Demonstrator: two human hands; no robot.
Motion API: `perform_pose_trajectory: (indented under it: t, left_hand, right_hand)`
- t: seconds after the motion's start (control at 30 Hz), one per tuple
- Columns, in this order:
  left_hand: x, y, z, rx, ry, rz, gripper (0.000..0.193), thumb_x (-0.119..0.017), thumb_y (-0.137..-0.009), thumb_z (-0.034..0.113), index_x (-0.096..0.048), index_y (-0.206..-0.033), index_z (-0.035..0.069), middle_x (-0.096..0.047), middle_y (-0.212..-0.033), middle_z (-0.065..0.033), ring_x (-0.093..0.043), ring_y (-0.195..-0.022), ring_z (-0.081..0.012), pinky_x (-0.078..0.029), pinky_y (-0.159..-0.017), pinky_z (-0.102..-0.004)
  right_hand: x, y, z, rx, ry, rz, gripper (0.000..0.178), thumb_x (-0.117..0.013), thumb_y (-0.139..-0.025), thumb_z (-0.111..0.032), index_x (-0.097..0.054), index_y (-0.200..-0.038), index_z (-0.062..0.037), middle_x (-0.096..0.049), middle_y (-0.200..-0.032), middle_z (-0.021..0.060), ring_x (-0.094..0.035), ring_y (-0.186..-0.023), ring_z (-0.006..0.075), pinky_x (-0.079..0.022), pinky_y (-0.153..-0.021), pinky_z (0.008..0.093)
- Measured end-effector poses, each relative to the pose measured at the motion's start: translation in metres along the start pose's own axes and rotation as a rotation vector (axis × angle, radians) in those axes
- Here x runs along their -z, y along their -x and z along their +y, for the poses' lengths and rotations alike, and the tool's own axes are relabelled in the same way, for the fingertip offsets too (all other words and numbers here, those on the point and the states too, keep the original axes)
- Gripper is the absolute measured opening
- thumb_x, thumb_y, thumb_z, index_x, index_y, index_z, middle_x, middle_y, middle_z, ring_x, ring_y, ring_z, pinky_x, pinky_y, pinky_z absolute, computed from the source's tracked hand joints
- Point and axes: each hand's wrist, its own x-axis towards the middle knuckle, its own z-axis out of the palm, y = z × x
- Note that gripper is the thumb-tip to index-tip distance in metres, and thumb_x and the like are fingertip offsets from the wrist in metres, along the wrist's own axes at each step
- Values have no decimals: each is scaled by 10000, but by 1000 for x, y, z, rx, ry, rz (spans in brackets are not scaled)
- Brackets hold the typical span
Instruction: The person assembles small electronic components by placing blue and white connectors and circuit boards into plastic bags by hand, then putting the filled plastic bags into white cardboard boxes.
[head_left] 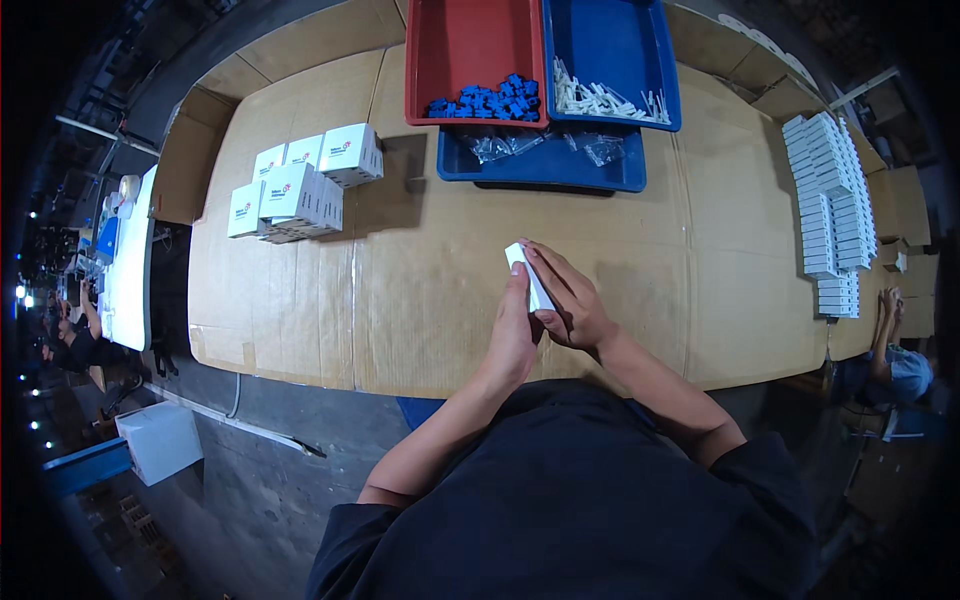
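Note:
Between my two hands, over the near middle of the cardboard-covered table (440,320), is a small white box (530,278), held tilted with a narrow side facing up. My left hand (513,325) grips it from the left, thumb along its edge. Against its right side press the fingers of my right hand (573,300), held close together. Most of the box's broad faces are hidden by my palms. To the left stands a group of white boxes (290,195) with small printed marks, some stacked on others.
At the far side, a red tray (475,50) holds blue plastic pieces (490,100), and a blue tray (610,45) holds white plastic pieces (600,98). Below them, another blue tray (540,172) contains clear bags (505,145). Flat white boxes (830,200) are stacked at the right. Cardboard walls (190,160) edge the table.

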Motion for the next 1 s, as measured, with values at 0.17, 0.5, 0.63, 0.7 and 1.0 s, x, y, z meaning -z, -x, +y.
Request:
perform_pose_trajectory:
  t: [0.17,0.5,0.63,0.7,1.0]
  left_hand:
    - [0,3,0,11,-9,35,565,-431,-1093,573,-510,-1382,94,-631,-1139,-4,-613,-1001,-109,-511,-861,-283]
    - [4,11,-2,-33,-53,-3,613,-433,-1110,515,-439,-1490,35,-604,-1308,-63,-595,-1184,-155,-484,-1033,-317]
    - [16,2,-3,-80,-200,-47,613,-434,-1125,447,-334,-1602,74,-557,-1408,-78,-571,-1236,-157,-468,-1070,-329]
    - [12,2,4,-266,-297,-112,613,-431,-1137,382,-229,-1672,160,-528,-1456,-70,-567,-1245,-147,-463,-1076,-333]
    - [11,3,16,-417,-470,-170,666,-437,-1139,334,-149,-1683,78,-278,-1685,-99,-352,-1474,-203,-319,-1190,-349]
  right_hand:
    - [-2,-1,-6,-14,-7,9,712,-546,-1053,-449,-478,-1467,127,-540,-1455,313,-566,-1328,468,-487,-1104,476]
    - [-6,5,-15,-85,-235,12,722,-496,-1078,-478,-424,-1529,81,-435,-1566,299,-449,-1453,446,-387,-1182,472]
    - [4,0,-27,-282,-472,67,694,-596,-1044,-440,-459,-1505,61,-443,-1568,280,-437,-1473,406,-385,-1178,451]
    - [7,-5,-29,-381,-290,112,673,-702,-992,-376,-494,-1473,47,-471,-1553,266,-469,-1456,376,-405,-1156,423]
    - [17,2,-41,-284,-150,-74,635,-693,-1010,-269,-478,-1511,57,-450,-1593,236,-551,-1388,369,-492,-1107,411]
